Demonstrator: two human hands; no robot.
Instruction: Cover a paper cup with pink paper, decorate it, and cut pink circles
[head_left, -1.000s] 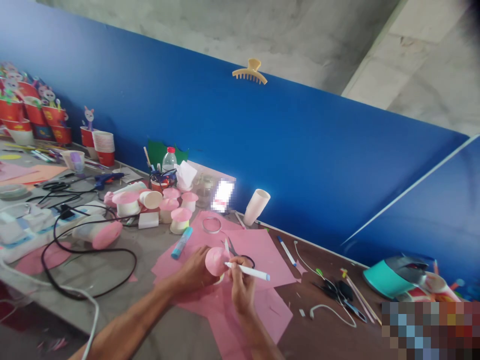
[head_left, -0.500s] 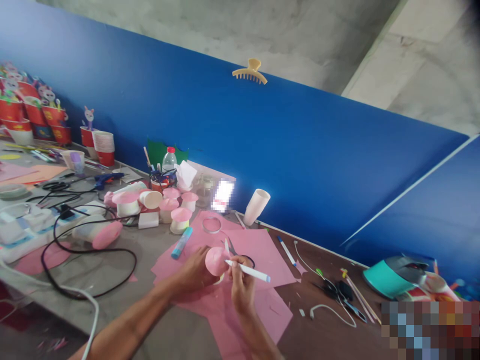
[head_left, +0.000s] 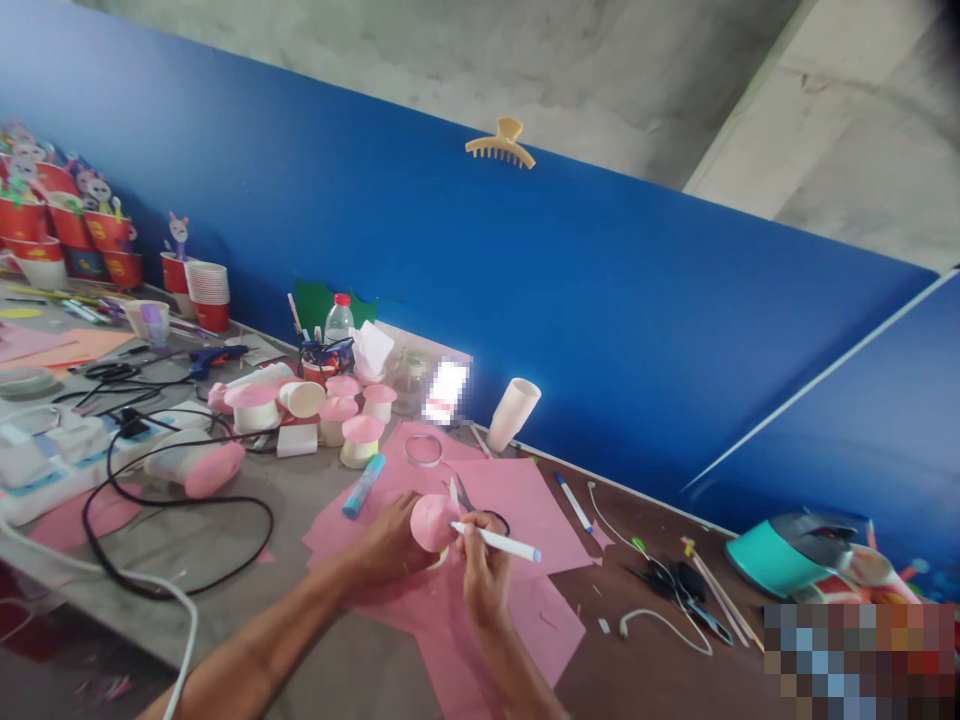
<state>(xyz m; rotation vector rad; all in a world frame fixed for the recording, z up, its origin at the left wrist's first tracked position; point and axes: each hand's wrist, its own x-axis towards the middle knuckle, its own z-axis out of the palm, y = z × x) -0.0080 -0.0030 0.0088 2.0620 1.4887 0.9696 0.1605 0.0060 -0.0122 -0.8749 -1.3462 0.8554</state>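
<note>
My left hand [head_left: 397, 540] is closed around a paper cup topped with a pink paper disc [head_left: 431, 522]; most of the cup is hidden. Between the fingers of my right hand [head_left: 484, 575] is a white marker [head_left: 501, 542] with a blue end, its tip at the right edge of the disc. Under both hands lie pink paper sheets [head_left: 525, 500]. Scissors [head_left: 461, 492] rest on the paper just behind the disc, partly covered. A blue glue stick [head_left: 364, 487] lies to the left, and a roll of clear tape [head_left: 424, 450] sits farther back.
Several pink-topped cups [head_left: 363, 440] stand back left beside a black cable [head_left: 112, 540] and a power strip [head_left: 45, 480]. A tall white cup stack [head_left: 514, 415] leans near the blue partition [head_left: 600, 300]. At right are another marker [head_left: 574, 502], earphones [head_left: 667, 620] and a teal object [head_left: 776, 560].
</note>
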